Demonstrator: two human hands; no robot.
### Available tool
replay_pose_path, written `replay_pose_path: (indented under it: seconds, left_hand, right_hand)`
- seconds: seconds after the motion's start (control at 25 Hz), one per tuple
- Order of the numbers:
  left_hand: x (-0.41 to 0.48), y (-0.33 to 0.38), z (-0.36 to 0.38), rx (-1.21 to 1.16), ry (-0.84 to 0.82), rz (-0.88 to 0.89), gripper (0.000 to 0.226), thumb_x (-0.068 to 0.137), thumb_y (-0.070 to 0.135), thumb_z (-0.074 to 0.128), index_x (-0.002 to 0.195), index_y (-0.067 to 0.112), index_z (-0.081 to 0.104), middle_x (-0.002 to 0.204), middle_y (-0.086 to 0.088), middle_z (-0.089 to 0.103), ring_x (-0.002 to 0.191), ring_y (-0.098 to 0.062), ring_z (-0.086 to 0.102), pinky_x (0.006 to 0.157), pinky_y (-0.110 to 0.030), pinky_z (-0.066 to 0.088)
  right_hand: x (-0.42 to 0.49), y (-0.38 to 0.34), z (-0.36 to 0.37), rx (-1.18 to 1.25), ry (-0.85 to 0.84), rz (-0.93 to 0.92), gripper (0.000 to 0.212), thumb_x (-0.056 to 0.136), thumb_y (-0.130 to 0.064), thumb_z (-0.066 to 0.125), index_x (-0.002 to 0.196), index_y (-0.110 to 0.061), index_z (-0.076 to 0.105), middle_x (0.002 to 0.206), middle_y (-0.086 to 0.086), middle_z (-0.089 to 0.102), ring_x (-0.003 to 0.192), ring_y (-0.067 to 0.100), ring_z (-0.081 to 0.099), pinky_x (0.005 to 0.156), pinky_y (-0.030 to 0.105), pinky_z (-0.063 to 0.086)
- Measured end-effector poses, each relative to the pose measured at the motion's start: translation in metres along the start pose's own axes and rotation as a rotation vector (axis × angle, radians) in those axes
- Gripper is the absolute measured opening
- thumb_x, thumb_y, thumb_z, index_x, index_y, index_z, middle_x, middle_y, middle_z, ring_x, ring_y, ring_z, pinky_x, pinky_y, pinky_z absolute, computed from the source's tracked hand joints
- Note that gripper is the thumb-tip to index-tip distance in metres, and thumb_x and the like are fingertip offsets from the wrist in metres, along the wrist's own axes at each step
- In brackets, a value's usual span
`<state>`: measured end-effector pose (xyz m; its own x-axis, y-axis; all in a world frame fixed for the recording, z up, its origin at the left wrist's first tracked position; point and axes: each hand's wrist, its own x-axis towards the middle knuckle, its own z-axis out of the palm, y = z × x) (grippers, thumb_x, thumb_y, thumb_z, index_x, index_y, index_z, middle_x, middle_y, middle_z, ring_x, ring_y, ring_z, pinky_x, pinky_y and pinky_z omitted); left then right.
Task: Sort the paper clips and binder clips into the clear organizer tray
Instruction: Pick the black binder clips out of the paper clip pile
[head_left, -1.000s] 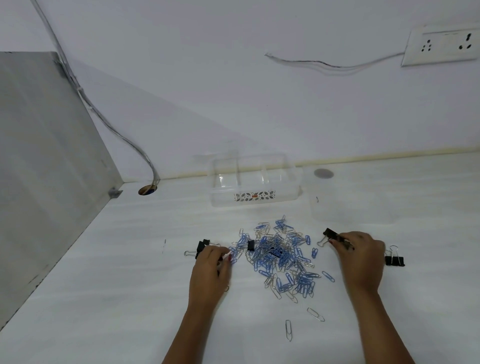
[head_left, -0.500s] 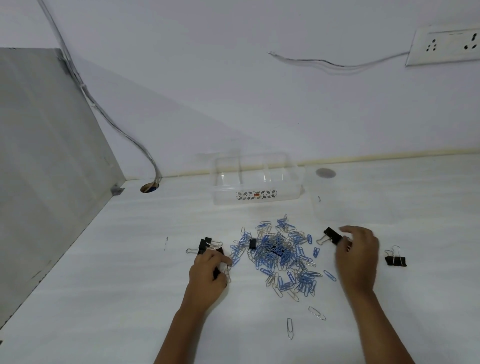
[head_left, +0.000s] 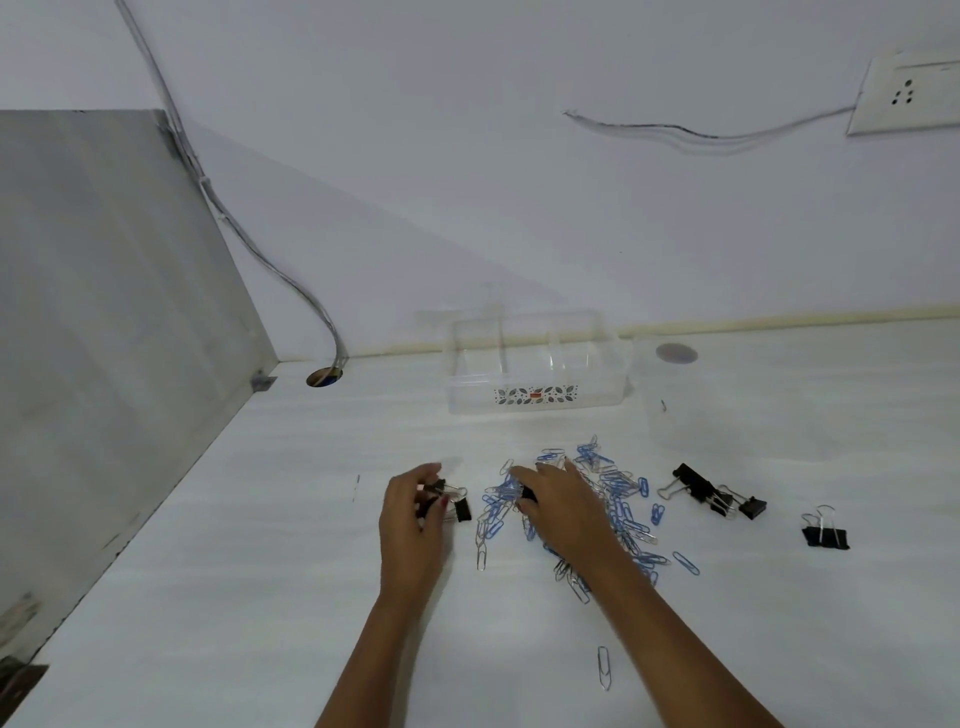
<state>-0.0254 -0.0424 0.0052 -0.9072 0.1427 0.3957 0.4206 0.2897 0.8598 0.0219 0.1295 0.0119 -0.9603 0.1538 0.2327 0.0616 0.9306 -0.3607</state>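
White laminate desk (head_left: 208, 597) carries everything you need, with a grey partition panel (head_left: 104, 312) closing its left side; at the back, against the wall, the clear organizer tray (head_left: 535, 397) stands with compartments that look bare, so I judge that nothing is sorted yet; just to its right lies another clear plastic piece (head_left: 727, 415), possibly a lid.

Between you and the tray spreads the heap of paper clips (head_left: 618, 488), blue and silver mixed. Your right hand (head_left: 566, 506) was out at the right edge of that heap a second ago, on the large binder clip (head_left: 693, 486); it has left that clip on the desk, crossed over, and now covers the heap's left part, reaching at a small black binder clip (head_left: 527, 493) lodged among the paper clips; whether the pinch has closed I cannot tell. Your left hand (head_left: 415, 525) has gone from touching the bunch of binder clips (head_left: 460, 506) to curling round it, just left of the heap; the two hands are near each other but apart.

That reads as gathering binder clips first, before any trip to the tray; two more wait on the right, a short binder clip (head_left: 753, 507) just beside the large one and an outlying binder clip (head_left: 826, 535) farther off; a lone silver paper clip (head_left: 603, 667) lies nearest you.
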Motion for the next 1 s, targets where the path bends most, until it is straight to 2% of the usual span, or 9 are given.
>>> replay_pose_path:
  seconds: [0.08,0.2,0.32,0.48,0.56,0.68,0.76,0.84,1.0]
  left_hand:
    - [0.013,0.0,-0.005,0.023,0.049,0.014,0.036,0.082,-0.014,0.053,0.104,0.013,0.059,0.099,0.002,0.053,0.082,0.007,0.056,0.067,0.0,0.042]
    - [0.025,-0.007,-0.006,0.122,0.031,0.077,0.033,0.08,-0.019,0.051,0.099,0.005,0.062,0.098,-0.002,0.054,0.078,0.001,0.056,0.069,0.002,0.039]
    - [0.024,-0.018,0.0,0.166,0.0,0.101,0.028,0.08,-0.015,0.048,0.092,0.005,0.063,0.094,-0.003,0.058,0.087,-0.017,0.058,0.074,-0.001,0.04]
    - [0.019,-0.02,0.012,0.301,0.045,0.277,0.023,0.076,0.006,0.043,0.083,0.007,0.064,0.085,-0.006,0.066,0.084,-0.026,0.062,0.074,-0.031,0.048]
    - [0.013,-0.016,0.024,0.326,-0.053,0.331,0.019,0.08,0.012,0.046,0.086,0.013,0.063,0.088,-0.003,0.067,0.097,-0.027,0.062,0.086,-0.039,0.049]
    - [-0.003,-0.007,0.048,0.371,-0.342,0.373,0.028,0.087,0.03,0.047,0.111,0.022,0.06,0.116,0.002,0.064,0.128,-0.022,0.045,0.109,-0.04,0.032]
    - [-0.012,0.004,0.062,0.447,-0.569,0.372,0.048,0.087,0.046,0.038,0.132,0.027,0.045,0.139,0.005,0.048,0.139,-0.019,0.026,0.114,-0.043,0.019]
    - [-0.016,0.009,0.07,0.549,-0.682,0.37,0.06,0.085,0.056,0.024,0.14,0.031,0.03,0.15,0.008,0.031,0.143,-0.019,0.013,0.116,-0.045,0.011]
    - [-0.017,0.005,0.068,0.553,-0.549,0.348,0.061,0.082,0.055,0.025,0.132,0.026,0.045,0.145,0.004,0.042,0.141,-0.022,0.023,0.114,-0.047,0.023]
  right_hand:
    - [-0.004,0.003,-0.005,0.245,0.117,0.048,0.038,0.084,-0.016,0.063,0.121,-0.013,0.057,0.107,0.011,0.069,0.095,0.023,0.063,0.115,0.042,0.021]
    - [-0.015,0.024,-0.024,0.647,0.38,0.233,0.041,0.078,-0.007,0.069,0.117,-0.008,0.059,0.106,0.008,0.067,0.094,0.018,0.063,0.097,0.035,0.045]
    - [-0.03,0.066,-0.041,0.545,0.546,0.364,0.037,0.078,-0.002,0.068,0.114,-0.006,0.061,0.106,0.013,0.068,0.093,0.026,0.065,0.089,0.042,0.051]
    - [-0.052,0.117,-0.044,0.127,0.48,0.503,0.022,0.081,-0.007,0.064,0.103,-0.004,0.067,0.103,0.018,0.069,0.097,0.036,0.062,0.106,0.055,0.027]
    - [-0.056,0.123,-0.041,0.025,0.471,0.501,0.019,0.083,-0.013,0.063,0.098,-0.003,0.068,0.103,0.017,0.068,0.1,0.035,0.06,0.109,0.058,0.021]
    - [-0.05,0.096,-0.036,0.07,0.395,0.294,0.029,0.084,-0.023,0.063,0.108,-0.007,0.065,0.118,0.009,0.063,0.119,0.029,0.051,0.113,0.048,0.016]
    - [-0.047,0.069,-0.03,0.126,0.18,0.084,0.044,0.086,-0.04,0.055,0.124,-0.018,0.054,0.131,-0.007,0.05,0.132,0.017,0.033,0.113,0.041,0.009]
    - [-0.047,0.056,-0.021,0.098,0.016,-0.03,0.054,0.087,-0.051,0.042,0.133,-0.024,0.044,0.14,-0.008,0.043,0.138,0.015,0.024,0.114,0.041,0.005]
    - [-0.054,0.07,-0.017,0.052,0.186,0.022,0.03,0.084,-0.022,0.063,0.114,-0.016,0.064,0.12,0.003,0.065,0.126,0.027,0.047,0.11,0.048,0.014]
